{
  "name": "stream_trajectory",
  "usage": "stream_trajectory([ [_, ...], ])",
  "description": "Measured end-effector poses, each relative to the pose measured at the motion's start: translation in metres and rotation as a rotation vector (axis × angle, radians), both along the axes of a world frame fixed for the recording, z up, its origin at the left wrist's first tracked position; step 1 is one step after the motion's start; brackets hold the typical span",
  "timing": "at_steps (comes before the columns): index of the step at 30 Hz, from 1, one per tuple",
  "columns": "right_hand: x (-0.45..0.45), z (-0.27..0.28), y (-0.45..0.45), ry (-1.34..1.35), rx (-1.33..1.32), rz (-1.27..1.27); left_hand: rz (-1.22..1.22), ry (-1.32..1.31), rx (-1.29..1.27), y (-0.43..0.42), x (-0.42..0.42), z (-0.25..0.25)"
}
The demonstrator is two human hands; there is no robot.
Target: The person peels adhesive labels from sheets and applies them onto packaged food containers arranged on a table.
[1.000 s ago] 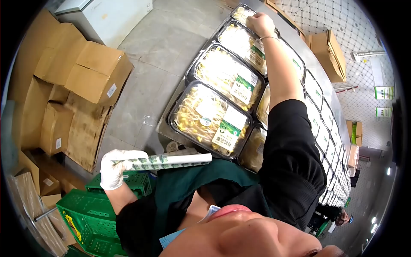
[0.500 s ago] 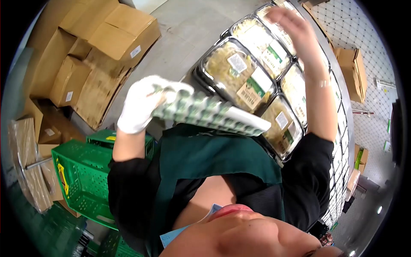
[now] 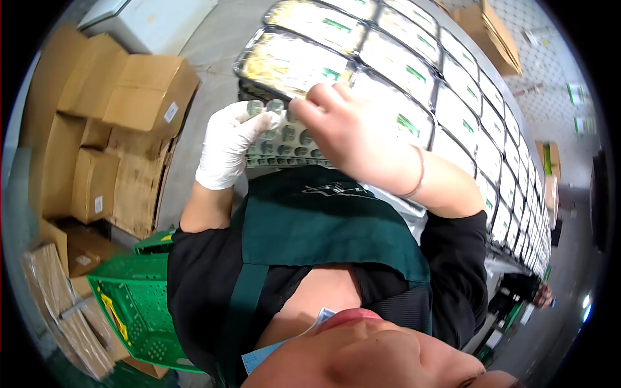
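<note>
My left hand [image 3: 226, 145], in a white glove, is closed on the near left part of a sheet of round green stickers [image 3: 289, 134]. The sheet is held in front of my apron, by the corner of the packed trays. My bare right hand [image 3: 343, 126] is over the sheet with its fingers bent and pressed together at the top edge. Motion blurs the fingertips, and what they pinch cannot be made out. Just beyond both hands sits a black tray [image 3: 291, 64] with a clear lid, yellowish food inside and a green-and-white label.
Rows of similar lidded trays [image 3: 398, 64] stretch along the table to the right. Cardboard boxes [image 3: 145, 90] stand on a wooden pallet [image 3: 132, 184] at the left. A green plastic crate [image 3: 139, 310] is at lower left, a white chest [image 3: 152, 22] at the top.
My right hand has come back from above the far trays to the sticker sheet. The sheet is now tilted flatter toward me. The view has shifted along the tray rows.
</note>
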State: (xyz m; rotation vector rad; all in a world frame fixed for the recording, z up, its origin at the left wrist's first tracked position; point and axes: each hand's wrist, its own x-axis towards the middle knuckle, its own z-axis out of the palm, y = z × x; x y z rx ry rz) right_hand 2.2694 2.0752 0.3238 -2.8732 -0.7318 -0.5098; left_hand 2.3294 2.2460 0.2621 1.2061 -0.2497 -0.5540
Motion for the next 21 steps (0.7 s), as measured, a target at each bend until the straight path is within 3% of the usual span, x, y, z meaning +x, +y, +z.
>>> stream_trajectory([
  [5, -0.041, -0.019, -0.015, -0.021, 0.057, -0.003, -0.081, 0.077, 0.020, -0.005, 0.000, -0.039],
  [7, -0.045, -0.021, -0.041, 0.224, 0.750, -0.213, -0.114, 0.064, 0.068, 0.003, 0.003, -0.049],
  [9, -0.038, -0.028, -0.077, 0.170, 1.184, -0.388, -0.101, 0.040, 0.046, 0.008, 0.005, -0.060],
  [10, -0.036, -0.035, -0.082, 0.171, 1.181, -0.395, -0.110, 0.056, 0.016, 0.009, 0.006, -0.063],
  [15, -0.027, -0.065, -0.077, -0.094, 0.391, -0.576, -0.139, 0.075, 0.077, 0.007, 0.005, -0.073],
  [17, -0.031, -0.062, -0.081, -0.036, 0.298, -0.554, -0.131, 0.084, 0.071, 0.009, 0.005, -0.077],
  [21, -0.043, -0.053, -0.134, -0.049, -0.132, -0.979, -0.077, 0.046, 0.061, 0.016, 0.007, -0.086],
])
